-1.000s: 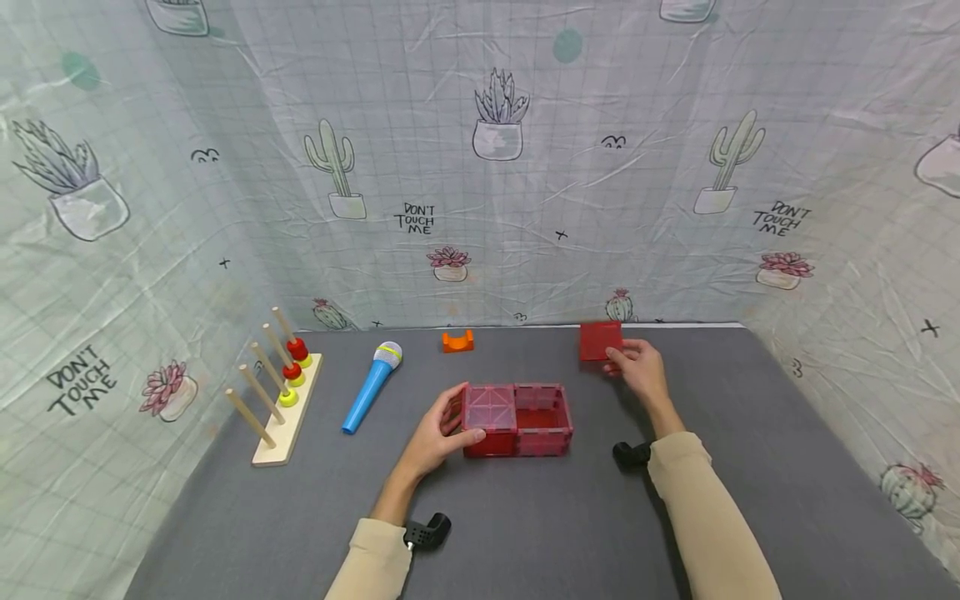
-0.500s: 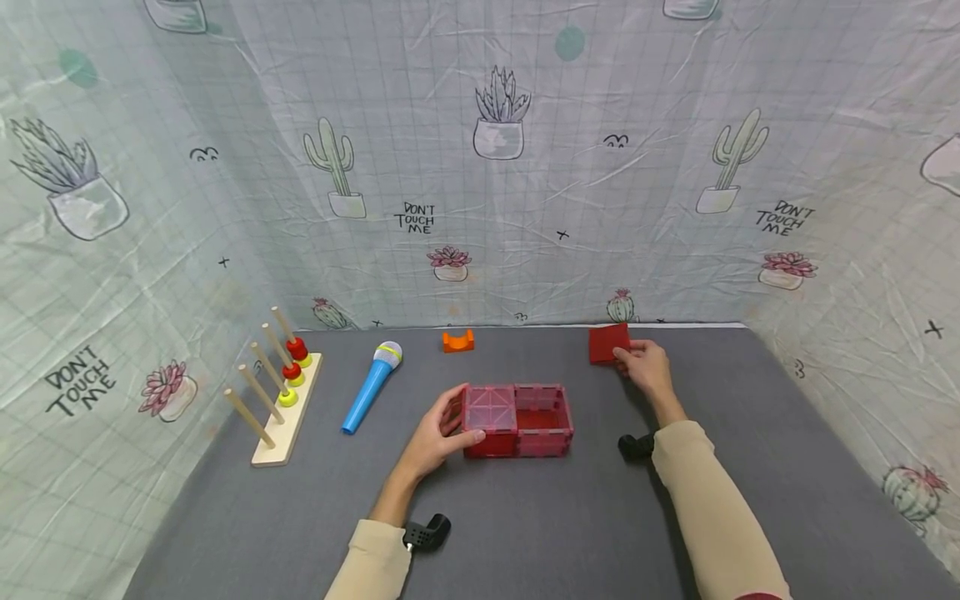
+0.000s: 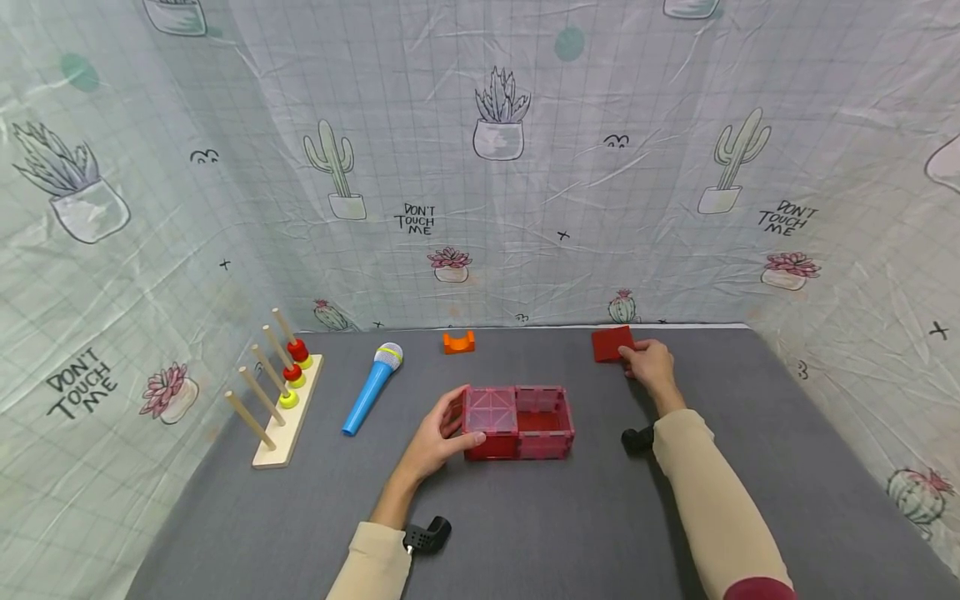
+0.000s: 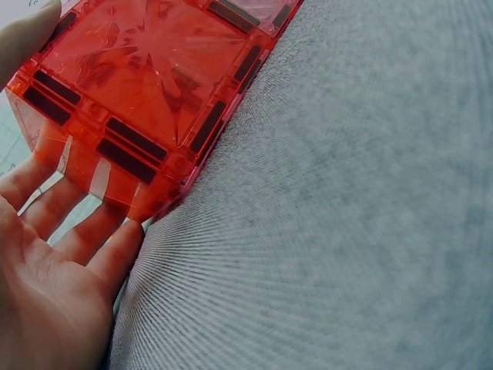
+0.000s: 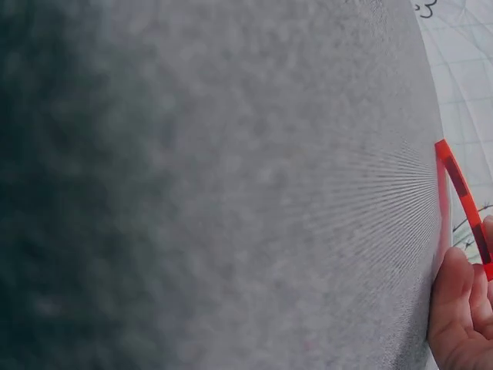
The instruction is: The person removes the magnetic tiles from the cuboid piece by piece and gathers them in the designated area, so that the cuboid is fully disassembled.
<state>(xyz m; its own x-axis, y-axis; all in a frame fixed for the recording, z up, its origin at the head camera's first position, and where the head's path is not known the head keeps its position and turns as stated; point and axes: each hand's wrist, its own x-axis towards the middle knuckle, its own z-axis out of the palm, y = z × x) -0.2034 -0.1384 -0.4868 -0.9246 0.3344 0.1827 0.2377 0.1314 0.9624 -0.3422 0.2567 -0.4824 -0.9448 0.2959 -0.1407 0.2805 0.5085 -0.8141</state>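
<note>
A translucent red box of magnetic tiles [image 3: 491, 446] stands mid-table in the head view, its left half covered on top and its right half uncovered. The left hand [image 3: 435, 437] grips its left end, thumb on the front wall and fingers around the side. In the left wrist view, the left hand's fingers [image 4: 69, 231] show behind the red tile wall [image 4: 146, 69]. Toward the back right, the right hand [image 3: 651, 367] pinches the edge of a red square [image 3: 611, 343] between thumb and fingers. The right wrist view shows the red piece [image 5: 466, 200] edge-on, tilted above the right hand [image 5: 462, 316].
A wooden peg stand [image 3: 288, 429] with red and yellow beads is at the left. Beside it lies a blue toy microphone [image 3: 367, 396]. An orange curved block [image 3: 458, 342] sits near the back edge. Printed cloth walls [image 3: 420, 167] surround the grey table [image 3: 510, 533].
The right hand has moved a little to the right with the red square, whose tilt has changed slightly. The left hand and the box have stayed in place.
</note>
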